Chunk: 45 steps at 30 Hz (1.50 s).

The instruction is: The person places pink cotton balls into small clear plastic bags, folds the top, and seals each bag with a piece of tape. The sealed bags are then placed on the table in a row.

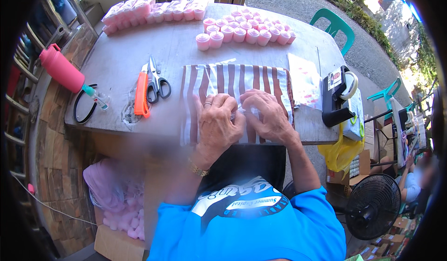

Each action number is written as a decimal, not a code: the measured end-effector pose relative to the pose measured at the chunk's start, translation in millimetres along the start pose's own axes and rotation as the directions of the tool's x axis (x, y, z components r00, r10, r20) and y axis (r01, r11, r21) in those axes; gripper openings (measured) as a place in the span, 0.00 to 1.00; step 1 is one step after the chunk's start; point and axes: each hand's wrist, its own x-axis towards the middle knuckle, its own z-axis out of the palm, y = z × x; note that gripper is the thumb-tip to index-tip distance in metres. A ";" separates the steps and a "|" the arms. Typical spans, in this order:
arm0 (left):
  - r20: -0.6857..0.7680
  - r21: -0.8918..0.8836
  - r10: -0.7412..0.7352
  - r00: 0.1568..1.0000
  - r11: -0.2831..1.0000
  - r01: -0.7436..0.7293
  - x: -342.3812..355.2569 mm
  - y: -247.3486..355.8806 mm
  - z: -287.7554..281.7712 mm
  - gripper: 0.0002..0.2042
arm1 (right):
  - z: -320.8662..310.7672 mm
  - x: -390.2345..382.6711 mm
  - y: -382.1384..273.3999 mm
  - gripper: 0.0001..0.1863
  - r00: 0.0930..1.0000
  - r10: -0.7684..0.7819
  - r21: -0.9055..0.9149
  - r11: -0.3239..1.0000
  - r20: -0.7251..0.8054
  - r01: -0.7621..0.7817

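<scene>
On the table lies a brown-and-white striped cloth (230, 77), and both of my hands are over it. My left hand (218, 120), with a ring and a wristwatch, has its fingers curled and closed. My right hand (267, 115) is close beside it, its fingers bent down and closed. Between the fingertips is a small whitish, clear-looking bit, mostly hidden, so its kind cannot be told. A thin white strip (210, 77) runs over the cloth beyond my left hand. Left of the cloth are black-handled scissors (158, 86) and an orange box cutter (141, 95).
Several pink lidded cups (240, 33) stand at the back, beside wrapped pink packs (160, 12). A black tape dispenser (336, 98) and white paper (305, 81) are on the right. At left are a pink tumbler (60, 67) and a small bottle (97, 97). A fan (374, 206) stands lower right.
</scene>
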 end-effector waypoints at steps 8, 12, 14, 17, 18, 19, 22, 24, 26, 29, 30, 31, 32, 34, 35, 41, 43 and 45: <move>-0.026 0.080 0.002 1.000 0.997 0.000 -3.5 5.9 8.4 0.05 | 10.0 2.9 -7.3 0.07 0.986 0.111 -0.007 0.994 -0.124 -0.113; -0.073 0.067 -0.002 0.997 0.998 0.007 -4.4 5.4 11.3 0.06 | 13.2 -0.7 -7.8 0.15 0.997 0.065 -0.138 0.988 -0.041 -0.070; -0.101 0.068 -0.027 0.995 0.997 0.034 -2.5 1.9 12.1 0.06 | 3.6 0.1 -18.7 0.18 0.996 0.080 -0.182 0.981 0.043 -0.071; -0.093 0.094 0.021 0.995 0.995 -0.012 -3.1 1.5 10.7 0.06 | -22.8 15.5 -9.2 0.23 0.982 0.003 -0.016 1.000 0.190 0.000; -0.084 0.110 0.050 0.995 0.993 -0.041 -4.1 1.6 10.1 0.07 | -33.6 30.3 -1.8 0.23 0.968 -0.052 0.126 0.992 0.246 0.022; -0.067 0.082 0.071 0.995 0.995 -0.065 -5.4 0.7 11.5 0.07 | -41.1 47.0 2.7 0.23 0.951 -0.108 0.263 0.964 0.291 0.029; -0.030 0.029 0.101 0.994 0.995 -0.100 -10.8 -0.8 14.3 0.10 | -28.4 120.5 7.8 0.22 0.987 0.106 0.068 0.991 0.117 -0.115; -0.005 -0.020 0.106 0.994 0.994 -0.107 -10.1 -1.0 8.6 0.11 | 0.7 165.4 22.4 0.23 0.998 0.053 -0.288 0.956 -0.031 -0.060; 0.018 -0.041 0.121 0.992 0.992 -0.120 -9.0 -0.6 3.4 0.13 | 31.5 187.3 42.7 0.24 0.996 -0.047 -0.582 0.813 -0.070 -0.002; 0.054 -0.013 0.129 0.990 0.992 -0.128 -10.5 -1.2 -0.9 0.14 | 62.9 184.5 63.8 0.26 0.990 -0.130 -0.737 0.674 -0.052 0.050; 0.059 0.000 0.125 0.990 0.992 -0.125 -10.1 -1.5 -0.8 0.14 | 63.3 180.7 61.5 0.26 0.992 -0.112 -0.730 0.683 -0.057 0.036; 0.066 0.011 0.124 0.990 0.992 -0.125 -9.1 -1.9 -0.1 0.13 | 60.1 176.0 60.0 0.26 0.994 -0.092 -0.724 0.690 -0.064 0.018; 0.067 0.035 0.117 0.991 0.992 -0.120 -9.8 -1.8 1.1 0.12 | 49.8 167.6 50.2 0.22 0.992 -0.094 -0.655 0.755 -0.082 0.017; 0.041 0.045 0.103 0.994 0.994 -0.105 -10.2 -2.3 4.6 0.12 | 28.9 147.7 37.1 0.20 0.993 -0.017 -0.448 0.893 -0.114 -0.036; 0.009 0.037 0.099 0.995 0.994 -0.100 -9.9 -2.1 7.0 0.11 | 16.9 136.9 30.9 0.19 0.991 0.017 -0.340 0.939 -0.129 -0.061; 0.013 0.075 0.069 0.998 0.995 -0.070 -9.0 0.8 10.4 0.09 | -43.1 10.0 -49.5 0.24 0.972 0.142 0.168 0.980 -0.186 -0.111; 0.018 0.048 0.062 0.998 0.997 -0.063 -8.0 -0.6 7.4 0.09 | -43.0 -16.9 -55.7 0.21 0.982 0.116 0.209 0.974 -0.148 -0.083; 0.020 -0.010 0.042 0.999 0.999 -0.041 -5.8 0.9 7.6 0.09 | -33.9 -27.7 -51.0 0.21 0.969 0.153 0.198 0.973 -0.192 -0.115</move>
